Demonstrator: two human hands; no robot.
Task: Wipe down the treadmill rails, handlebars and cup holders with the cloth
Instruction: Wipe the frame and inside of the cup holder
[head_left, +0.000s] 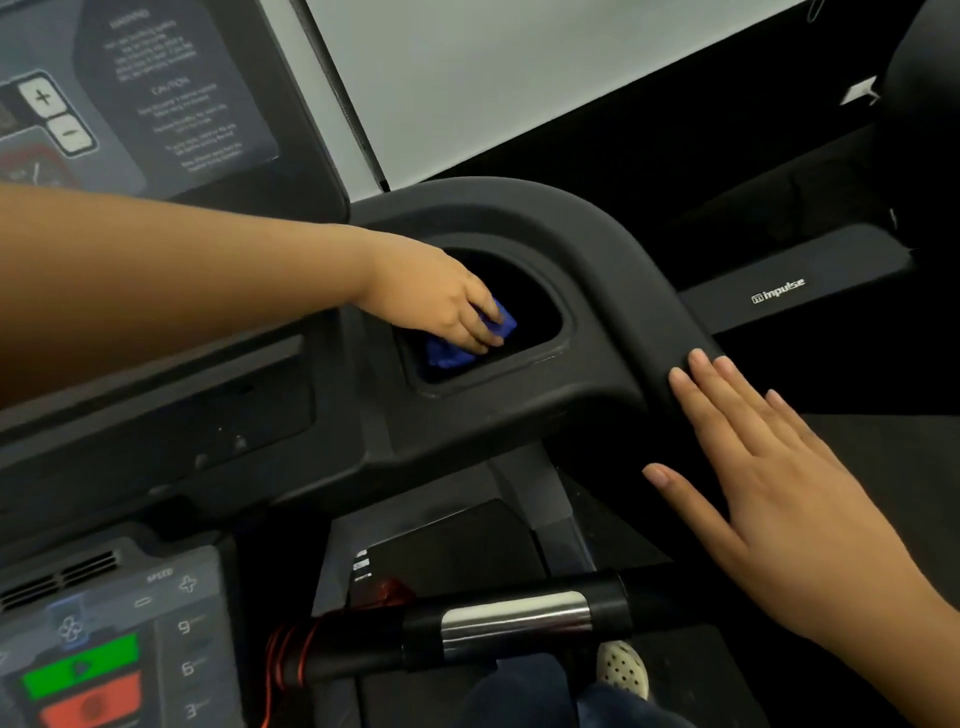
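**Cup holder, right of console: cloth in, left hand on it**

The blue cloth (453, 354) is seen bunched inside the right-hand cup holder (546, 344), against the holder's near-left wall. It is gripped by the left hand (436, 297), whose fingers are curled down over it. One blue corner shows past the fingertips and a larger fold below the knuckles. The left forearm is stretched in from the left edge, across the lower part of the console.

The cup holder is sunk into a black moulded housing. That housing bends round into the right handrail (628, 280), which runs down towards the right.

The right hand (769, 467) is held flat and empty, palm down, fingers straight and slightly spread, thumb out to the left. Its fingertips lie at the near edge of the handrail; whether contact is made cannot be told.

Nearer the wearer, a black crossbar with a chrome grip sensor (514, 616) is seen, with a red coiled cord (288, 657) at its left end. A control panel (176, 613) sits lower left, marked with speed numbers, a green button (80, 665) and a red button (93, 701) below it. The upper console display (171, 98) carries blurred warning text and plus and minus keys. A white perforated shoe (622, 669) shows below the crossbar. Beyond the handrail, a dark machine part bears the "impulse" logo (777, 291).
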